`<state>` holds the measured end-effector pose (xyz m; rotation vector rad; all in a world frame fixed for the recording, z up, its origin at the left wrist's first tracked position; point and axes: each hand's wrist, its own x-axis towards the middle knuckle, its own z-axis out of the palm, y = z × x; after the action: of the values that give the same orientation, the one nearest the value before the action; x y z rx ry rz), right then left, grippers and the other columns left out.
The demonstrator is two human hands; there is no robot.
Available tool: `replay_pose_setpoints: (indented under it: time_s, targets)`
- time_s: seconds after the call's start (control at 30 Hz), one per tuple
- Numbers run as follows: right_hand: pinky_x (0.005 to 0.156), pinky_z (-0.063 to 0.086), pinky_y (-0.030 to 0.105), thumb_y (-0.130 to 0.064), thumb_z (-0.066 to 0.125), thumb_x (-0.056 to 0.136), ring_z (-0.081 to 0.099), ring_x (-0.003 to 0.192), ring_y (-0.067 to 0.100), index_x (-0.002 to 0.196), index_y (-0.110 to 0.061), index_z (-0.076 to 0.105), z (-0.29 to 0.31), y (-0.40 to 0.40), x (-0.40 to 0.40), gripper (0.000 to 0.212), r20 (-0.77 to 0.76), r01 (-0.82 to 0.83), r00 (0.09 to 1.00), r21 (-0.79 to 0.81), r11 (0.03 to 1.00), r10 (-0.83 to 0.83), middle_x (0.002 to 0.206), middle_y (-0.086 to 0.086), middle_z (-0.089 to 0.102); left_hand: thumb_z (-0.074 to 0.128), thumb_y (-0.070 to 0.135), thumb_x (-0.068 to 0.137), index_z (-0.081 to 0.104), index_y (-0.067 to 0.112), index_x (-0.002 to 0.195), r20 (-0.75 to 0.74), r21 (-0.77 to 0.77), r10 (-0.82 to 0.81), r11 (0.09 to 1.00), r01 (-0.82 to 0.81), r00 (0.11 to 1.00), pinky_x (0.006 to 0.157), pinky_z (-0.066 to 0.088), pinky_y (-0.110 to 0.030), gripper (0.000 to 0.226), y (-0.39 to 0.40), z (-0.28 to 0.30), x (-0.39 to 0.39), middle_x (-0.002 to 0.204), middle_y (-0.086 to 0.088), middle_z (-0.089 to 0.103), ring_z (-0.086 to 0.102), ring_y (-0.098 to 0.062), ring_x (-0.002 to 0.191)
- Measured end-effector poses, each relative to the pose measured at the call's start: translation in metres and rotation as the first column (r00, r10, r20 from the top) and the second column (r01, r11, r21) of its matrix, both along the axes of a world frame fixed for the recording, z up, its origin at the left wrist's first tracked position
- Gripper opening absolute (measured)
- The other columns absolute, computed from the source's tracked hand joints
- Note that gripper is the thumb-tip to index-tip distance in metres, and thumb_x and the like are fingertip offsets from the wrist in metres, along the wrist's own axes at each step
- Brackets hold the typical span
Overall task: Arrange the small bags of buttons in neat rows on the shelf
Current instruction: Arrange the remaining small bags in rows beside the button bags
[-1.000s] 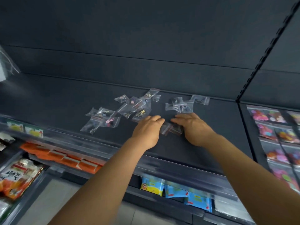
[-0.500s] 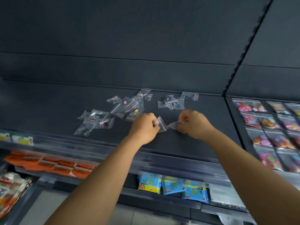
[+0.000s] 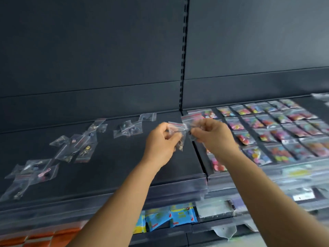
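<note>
**A:** where's the bag?

**B:** the bag (image 3: 178, 130) is up off the shelf (image 3: 124, 168), pinched between both hands. Left hand (image 3: 161, 145) has fingers curled round its left side, right hand (image 3: 212, 135) grips the right end. Blurry, so can't read what's inside.

**A:** and the rest?

**B:** loose bags (image 3: 78, 145) scattered on the shelf to the left, untidy. Neat rows (image 3: 277, 131) of colourful ones on the next shelf (image 3: 231, 177) to the right.
</note>
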<state>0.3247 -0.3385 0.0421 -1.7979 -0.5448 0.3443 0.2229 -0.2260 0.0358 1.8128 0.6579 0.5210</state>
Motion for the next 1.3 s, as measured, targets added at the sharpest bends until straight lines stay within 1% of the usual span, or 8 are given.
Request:
replay_pose_setpoints:
  time_s: [0.1, 0.2, 0.33, 0.47, 0.67, 0.97, 1.13, 1.3]
  targets:
    - [0.058, 0.046, 0.024, -0.012, 0.066, 0.083, 0.055, 0.061, 0.012, 0.079, -0.022, 0.068, 0.007, -0.048, 0.030, 0.011, 0.003, 0.047, 0.999, -0.007, 0.999, -0.047, 0.069, -0.002, 0.066, 0.062, 0.011, 0.089, 0.058, 0.011, 0.094, 0.013, -0.052, -0.072, 0.996, 0.072, 0.997, 0.064, 0.057, -0.029, 0.006, -0.041, 0.004, 0.037, 0.082, -0.007, 0.069, 0.063, -0.015, 0.066]
    - [0.060, 0.046, 0.028, -0.008, 0.063, 0.082, 0.056, 0.061, 0.015, 0.078, -0.020, 0.069, 0.009, -0.100, 0.065, 0.014, 0.012, 0.092, 0.996, -0.024, 0.996, -0.091, 0.067, -0.001, 0.067, 0.065, 0.012, 0.086, 0.058, 0.003, 0.104, -0.018, -0.057, -0.122, 0.991, 0.121, 0.992, 0.079, 0.054, -0.048, 0.021, -0.089, 0.005, 0.079, 0.092, -0.019, 0.068, 0.065, -0.024, 0.072]
    - [0.051, 0.041, 0.024, -0.008, 0.056, 0.085, 0.050, 0.053, 0.014, 0.079, -0.016, 0.070, 0.010, -0.170, 0.108, 0.017, -0.008, 0.136, 0.991, -0.054, 0.989, -0.137, 0.070, 0.012, 0.066, 0.068, 0.014, 0.081, 0.062, 0.001, 0.092, -0.030, -0.024, -0.140, 0.990, 0.140, 0.990, 0.078, 0.053, -0.051, 0.017, -0.158, 0.005, 0.135, 0.091, -0.020, 0.068, 0.067, -0.031, 0.078]
    - [0.061, 0.046, 0.038, -0.010, 0.056, 0.087, 0.053, 0.063, 0.020, 0.074, -0.018, 0.070, 0.008, -0.234, 0.147, 0.022, -0.033, 0.195, 0.980, -0.018, 0.981, -0.196, 0.070, 0.012, 0.068, 0.067, 0.015, 0.081, 0.059, 0.009, 0.079, -0.021, -0.026, -0.146, 0.989, 0.145, 0.989, 0.067, 0.052, -0.040, 0.010, -0.222, 0.008, 0.183, 0.082, -0.015, 0.066, 0.063, -0.029, 0.074]
    - [0.074, 0.054, 0.043, -0.010, 0.061, 0.088, 0.060, 0.067, 0.019, 0.077, -0.023, 0.070, 0.010, -0.318, 0.196, 0.020, -0.077, 0.322, 0.945, 0.037, 0.946, -0.319, 0.067, 0.002, 0.069, 0.068, 0.018, 0.082, 0.065, 0.021, 0.089, 0.011, -0.032, -0.223, 0.974, 0.223, 0.975, 0.073, 0.057, -0.040, 0.008, -0.300, 0.007, 0.242, 0.086, -0.001, 0.071, 0.068, -0.019, 0.082]
    - [0.057, 0.036, 0.032, -0.014, 0.062, 0.088, 0.043, 0.061, 0.020, 0.069, -0.023, 0.070, 0.009, -0.391, 0.269, 0.022, -0.090, 0.484, 0.874, 0.070, 0.872, -0.478, 0.055, -0.005, 0.059, 0.062, 0.008, 0.085, 0.063, 0.023, 0.083, 0.046, -0.090, -0.378, 0.920, 0.381, 0.924, 0.062, 0.057, -0.026, 0.015, -0.369, 0.006, 0.342, 0.086, -0.001, 0.071, 0.069, -0.017, 0.077]
    - [0.060, 0.043, 0.034, -0.010, 0.062, 0.087, 0.048, 0.056, 0.016, 0.074, -0.020, 0.069, 0.009, -0.407, 0.333, 0.017, -0.073, 0.544, 0.839, 0.053, 0.838, -0.540, 0.062, -0.002, 0.064, 0.066, 0.013, 0.082, 0.063, 0.022, 0.083, 0.058, -0.097, -0.401, 0.909, 0.405, 0.914, 0.080, 0.057, -0.043, 0.009, -0.384, 0.002, 0.411, 0.084, -0.003, 0.070, 0.068, -0.025, 0.085]
    - [0.065, 0.051, 0.035, -0.009, 0.065, 0.083, 0.056, 0.056, 0.013, 0.077, -0.019, 0.064, 0.003, -0.414, 0.395, 0.012, -0.037, 0.599, 0.801, 0.027, 0.800, -0.598, 0.070, -0.001, 0.067, 0.068, 0.012, 0.080, 0.062, 0.016, 0.080, 0.057, -0.129, -0.412, 0.900, 0.416, 0.909, 0.073, 0.053, -0.035, 0.008, -0.392, -0.006, 0.476, 0.082, -0.006, 0.069, 0.059, -0.019, 0.070]
